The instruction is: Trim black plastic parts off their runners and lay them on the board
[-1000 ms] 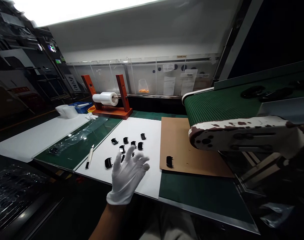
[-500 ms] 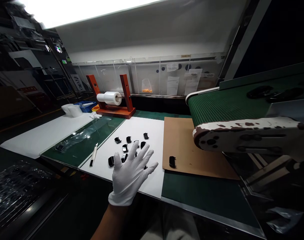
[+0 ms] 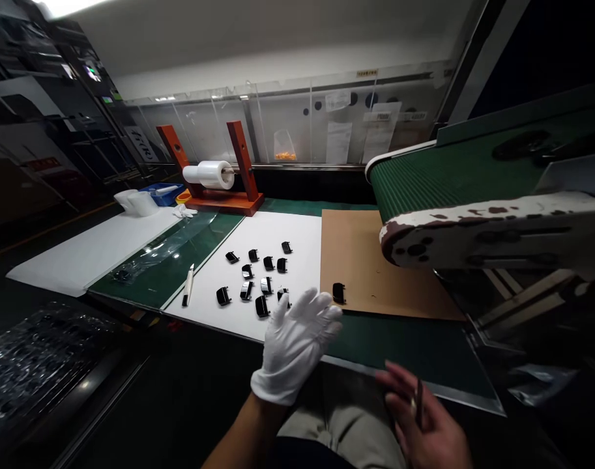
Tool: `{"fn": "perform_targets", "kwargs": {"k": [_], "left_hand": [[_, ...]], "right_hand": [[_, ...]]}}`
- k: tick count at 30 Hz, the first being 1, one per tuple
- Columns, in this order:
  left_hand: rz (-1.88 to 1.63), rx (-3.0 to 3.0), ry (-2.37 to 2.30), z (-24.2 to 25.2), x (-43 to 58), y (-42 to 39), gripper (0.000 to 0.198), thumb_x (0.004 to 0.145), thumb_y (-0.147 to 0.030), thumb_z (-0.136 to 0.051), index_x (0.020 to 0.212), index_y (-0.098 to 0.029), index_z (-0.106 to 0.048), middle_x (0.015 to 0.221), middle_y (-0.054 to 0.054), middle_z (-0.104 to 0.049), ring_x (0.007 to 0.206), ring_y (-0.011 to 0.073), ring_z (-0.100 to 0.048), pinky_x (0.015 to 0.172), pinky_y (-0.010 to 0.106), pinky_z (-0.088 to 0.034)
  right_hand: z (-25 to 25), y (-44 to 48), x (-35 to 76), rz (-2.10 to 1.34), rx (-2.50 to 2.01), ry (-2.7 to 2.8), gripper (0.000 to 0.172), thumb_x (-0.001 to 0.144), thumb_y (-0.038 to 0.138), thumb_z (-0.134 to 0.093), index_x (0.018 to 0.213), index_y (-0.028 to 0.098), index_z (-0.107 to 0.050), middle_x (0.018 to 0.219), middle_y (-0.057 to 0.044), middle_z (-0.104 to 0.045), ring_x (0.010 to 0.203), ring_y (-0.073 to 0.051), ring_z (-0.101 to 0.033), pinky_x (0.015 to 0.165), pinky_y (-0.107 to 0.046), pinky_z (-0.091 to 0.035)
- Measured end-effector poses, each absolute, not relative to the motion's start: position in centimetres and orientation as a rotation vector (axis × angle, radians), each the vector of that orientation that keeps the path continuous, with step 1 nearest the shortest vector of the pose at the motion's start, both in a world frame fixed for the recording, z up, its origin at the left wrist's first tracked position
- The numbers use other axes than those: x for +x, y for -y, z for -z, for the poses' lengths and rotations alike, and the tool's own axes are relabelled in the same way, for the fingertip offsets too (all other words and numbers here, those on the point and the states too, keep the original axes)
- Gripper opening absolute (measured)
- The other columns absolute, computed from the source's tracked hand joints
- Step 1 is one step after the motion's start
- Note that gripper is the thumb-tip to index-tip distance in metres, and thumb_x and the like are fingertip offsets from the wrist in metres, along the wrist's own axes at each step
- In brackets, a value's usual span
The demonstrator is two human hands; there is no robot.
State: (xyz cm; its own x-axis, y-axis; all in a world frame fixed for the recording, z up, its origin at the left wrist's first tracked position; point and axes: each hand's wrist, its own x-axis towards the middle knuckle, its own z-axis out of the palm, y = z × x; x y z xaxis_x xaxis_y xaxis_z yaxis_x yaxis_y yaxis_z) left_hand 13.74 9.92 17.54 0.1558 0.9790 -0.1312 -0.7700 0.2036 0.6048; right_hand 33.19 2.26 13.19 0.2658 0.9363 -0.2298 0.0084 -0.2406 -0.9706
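My gloved left hand (image 3: 297, 342) hovers with fingers spread and empty at the near edge of the white sheet (image 3: 297, 225), just short of the black clips (image 3: 258, 280) scattered on it. One lone clip (image 3: 339, 293) lies right of the sheet on cardboard (image 3: 375, 273). My bare right hand (image 3: 421, 423) pinches a thin tool (image 3: 418, 410), seemingly kept ready.

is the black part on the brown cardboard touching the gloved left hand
No, the black part lies alone on the brown cardboard, just beyond the left hand.
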Motion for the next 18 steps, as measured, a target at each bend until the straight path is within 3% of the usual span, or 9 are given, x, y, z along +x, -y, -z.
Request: {"fn": "perform_targets", "kwargs": {"k": [3, 7, 9, 11, 15, 18], "left_hand": [[-1.209, 0.38, -0.4, -17.7, 16.2, -8.8, 0.048, 0.097, -0.05, -0.028, 0.118, -0.028, -0.065, 0.13, 0.005, -0.061, 0.12, 0.0291, -0.056, 0.108, 0.054, -0.031], [-1.141, 0.313, -0.189, -18.0, 18.0, -7.9, 0.05, 0.099, -0.045, -0.025, 0.122, -0.024, -0.064, 0.137, 0.003, -0.057, 0.132, 0.0232, -0.046, 0.114, 0.043, -0.027], [-1.159, 0.287, -0.184, -18.2, 18.6, -7.6, 0.053, 0.101, -0.036, -0.018, 0.12, -0.023, -0.066, 0.139, 0.001, -0.055, 0.138, 0.0163, -0.038, 0.115, 0.035, -0.026], [-1.153, 0.272, -0.185, -18.5, 19.0, -7.5, 0.057, 0.102, -0.029, -0.012, 0.118, -0.023, -0.067, 0.139, -0.001, -0.055, 0.139, 0.0117, -0.035, 0.116, 0.03, -0.024], [-1.115, 0.308, -0.157, -19.4, 19.8, -7.5, 0.051, 0.102, -0.028, -0.02, 0.118, -0.021, -0.067, 0.132, 0.001, -0.061, 0.132, 0.0141, -0.046, 0.117, 0.031, -0.023], [-1.081, 0.398, -0.196, -19.9, 20.4, -7.2, 0.042, 0.099, -0.036, -0.032, 0.122, -0.021, -0.065, 0.133, 0.003, -0.06, 0.134, 0.0185, -0.045, 0.118, 0.035, -0.023]], "right_hand": [[-16.1, -5.3, 32.3, -1.085, -1.326, 1.045, 0.061, 0.07, 0.055, -0.073, 0.123, 0.027, -0.06, 0.12, -0.009, -0.068, 0.051, -0.01, -0.058, 0.048, -0.023, -0.049], [-18.2, -7.6, 30.8, -0.824, -1.243, 1.248, 0.043, 0.075, 0.05, -0.07, 0.107, 0.02, -0.07, 0.099, -0.008, -0.075, 0.076, -0.022, -0.069, 0.068, -0.029, -0.054], [-18.0, -8.1, 30.3, -0.494, -1.331, 1.312, 0.038, 0.079, 0.054, -0.065, 0.092, 0.019, -0.075, 0.081, -0.006, -0.076, 0.072, -0.023, -0.069, 0.066, -0.029, -0.053], [-17.6, -8.3, 30.1, -0.186, -1.437, 1.308, 0.044, 0.081, 0.059, -0.059, 0.081, 0.018, -0.076, 0.066, -0.006, -0.073, 0.059, -0.021, -0.066, 0.058, -0.028, -0.05], [-17.1, -8.3, 30.3, 0.004, -1.547, 1.211, 0.052, 0.083, 0.063, -0.053, 0.078, 0.016, -0.076, 0.063, -0.009, -0.073, 0.054, -0.021, -0.065, 0.053, -0.028, -0.045], [-17.2, -8.2, 31.1, 0.065, -1.609, 1.097, 0.054, 0.086, 0.061, -0.051, 0.081, 0.013, -0.075, 0.066, -0.012, -0.073, 0.058, -0.023, -0.065, 0.055, -0.03, -0.043]]}}
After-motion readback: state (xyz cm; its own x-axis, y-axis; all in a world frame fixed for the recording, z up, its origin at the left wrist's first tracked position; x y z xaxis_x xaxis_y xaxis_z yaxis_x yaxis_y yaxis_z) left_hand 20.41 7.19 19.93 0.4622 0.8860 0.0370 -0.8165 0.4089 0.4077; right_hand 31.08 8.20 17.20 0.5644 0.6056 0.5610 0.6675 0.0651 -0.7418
